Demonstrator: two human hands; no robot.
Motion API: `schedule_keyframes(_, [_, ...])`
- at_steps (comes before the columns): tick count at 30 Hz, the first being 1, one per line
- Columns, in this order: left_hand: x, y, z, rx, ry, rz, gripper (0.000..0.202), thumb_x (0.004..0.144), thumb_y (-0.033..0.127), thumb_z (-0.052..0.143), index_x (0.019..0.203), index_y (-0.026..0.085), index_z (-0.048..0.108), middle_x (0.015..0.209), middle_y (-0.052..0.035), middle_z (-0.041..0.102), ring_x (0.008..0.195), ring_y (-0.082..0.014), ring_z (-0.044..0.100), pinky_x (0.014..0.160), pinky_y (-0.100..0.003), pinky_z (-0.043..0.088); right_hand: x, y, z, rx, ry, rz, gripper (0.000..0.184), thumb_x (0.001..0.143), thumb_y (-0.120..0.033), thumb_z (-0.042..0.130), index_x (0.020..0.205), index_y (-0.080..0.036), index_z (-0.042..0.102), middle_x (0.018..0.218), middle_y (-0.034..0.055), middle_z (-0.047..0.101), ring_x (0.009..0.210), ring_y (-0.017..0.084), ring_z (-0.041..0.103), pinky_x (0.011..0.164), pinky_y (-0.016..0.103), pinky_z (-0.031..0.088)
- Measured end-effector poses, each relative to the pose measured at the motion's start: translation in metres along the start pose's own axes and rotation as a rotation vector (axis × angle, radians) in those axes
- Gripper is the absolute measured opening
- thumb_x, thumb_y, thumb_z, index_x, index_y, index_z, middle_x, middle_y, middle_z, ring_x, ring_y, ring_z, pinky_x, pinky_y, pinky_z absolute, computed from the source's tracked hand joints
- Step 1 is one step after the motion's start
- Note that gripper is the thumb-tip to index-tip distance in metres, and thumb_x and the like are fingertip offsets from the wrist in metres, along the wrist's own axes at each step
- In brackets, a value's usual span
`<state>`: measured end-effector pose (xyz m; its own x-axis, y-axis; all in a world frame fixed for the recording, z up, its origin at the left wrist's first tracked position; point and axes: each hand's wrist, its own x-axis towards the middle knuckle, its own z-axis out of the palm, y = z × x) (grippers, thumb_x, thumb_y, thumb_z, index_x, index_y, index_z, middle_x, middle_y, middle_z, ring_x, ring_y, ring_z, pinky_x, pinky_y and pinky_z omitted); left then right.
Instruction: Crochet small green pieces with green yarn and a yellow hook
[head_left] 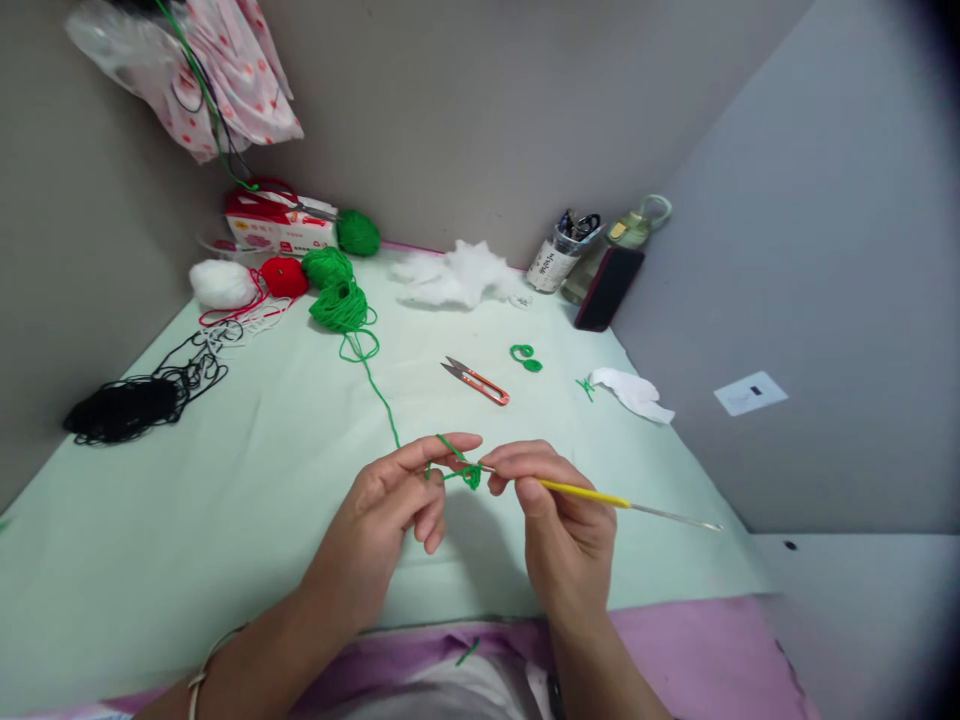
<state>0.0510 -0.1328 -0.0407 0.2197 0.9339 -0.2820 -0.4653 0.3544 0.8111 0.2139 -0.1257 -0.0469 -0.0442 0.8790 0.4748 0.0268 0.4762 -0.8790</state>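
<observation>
My left hand (pixel 397 495) is closed, pinching a small green crochet piece (pixel 470 476), with the green yarn strand (pixel 379 390) looped over its forefinger. The strand runs back to a green yarn ball (pixel 339 305). My right hand (pixel 559 520) is closed on a yellow-handled crochet hook (pixel 600 496), whose tip sits in the green piece. Both hands hover over the pale green table cover (pixel 225 500) near its front edge.
Orange thread snips (pixel 477 381) and a small green crocheted bit (pixel 526 357) lie behind the hands. White stuffing (pixel 461 275), white cloth (pixel 632 392), red, white and black yarn, a tissue box (pixel 277 228), a jar, a bottle and a phone (pixel 608 288) line the back.
</observation>
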Motion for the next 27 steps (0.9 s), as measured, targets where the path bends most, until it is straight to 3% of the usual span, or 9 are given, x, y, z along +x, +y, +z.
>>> schedule_keyframes(4, [0.0,0.003,0.001,0.031,0.003,0.016,0.036,0.087,0.039,0.069,0.114,0.018,0.077,0.052,0.0055,0.041,0.05,-0.009,0.033,0.049,-0.023,0.034,0.0,-0.003,-0.001,-0.049,-0.021,-0.028,0.022,0.098,-0.015,0.056,0.1,-0.025,0.075,0.091,0.0048,0.073,0.086,0.019,0.067,0.075,0.035,0.055])
schedule_keyframes(11, [0.002,-0.004,0.003,0.049,0.023,0.046,0.033,0.081,0.035,0.079,0.111,0.022,0.076,0.082,0.0008,0.059,0.049,-0.0036,0.035,0.044,-0.021,0.032,0.0,-0.003,-0.001,-0.069,-0.061,-0.008,0.02,0.098,-0.017,0.057,0.098,-0.025,0.076,0.095,0.0064,0.075,0.092,0.021,0.069,0.076,0.035,0.056])
schedule_keyframes(15, [0.002,-0.004,0.002,0.028,-0.017,0.015,0.037,0.082,0.034,0.078,0.117,0.022,0.073,0.083,0.001,0.059,0.048,-0.0024,0.034,0.043,-0.02,0.031,0.0,0.002,-0.001,0.038,-0.038,0.035,0.019,0.099,-0.02,0.058,0.098,-0.024,0.076,0.094,0.0063,0.075,0.085,0.019,0.068,0.073,0.034,0.056])
schedule_keyframes(20, [0.002,-0.001,-0.001,-0.001,-0.035,-0.013,0.028,0.083,0.031,0.076,0.109,0.021,0.076,0.079,0.0028,0.054,0.047,-0.0017,0.031,0.043,-0.02,0.03,-0.001,0.002,-0.004,0.174,-0.049,0.144,0.022,0.104,-0.026,0.049,0.096,-0.021,0.069,0.091,0.0063,0.074,0.072,0.016,0.068,0.066,0.032,0.058])
schedule_keyframes(23, [0.003,-0.003,0.001,0.031,0.008,0.027,0.03,0.083,0.032,0.077,0.111,0.022,0.075,0.077,0.0034,0.053,0.048,-0.0028,0.034,0.044,-0.02,0.031,-0.004,-0.002,-0.008,-0.081,-0.083,-0.023,0.022,0.103,-0.019,0.045,0.103,-0.022,0.067,0.094,0.007,0.074,0.078,0.018,0.071,0.071,0.034,0.059])
schedule_keyframes(27, [0.004,-0.005,0.006,-0.014,0.024,0.051,0.042,0.081,0.032,0.08,0.121,0.025,0.07,0.08,0.0039,0.056,0.048,-0.0017,0.036,0.043,-0.017,0.031,-0.011,-0.002,-0.01,-0.547,-0.23,-0.312,0.028,0.097,-0.017,0.057,0.118,-0.031,0.069,0.106,0.0069,0.074,0.094,0.022,0.071,0.077,0.035,0.06])
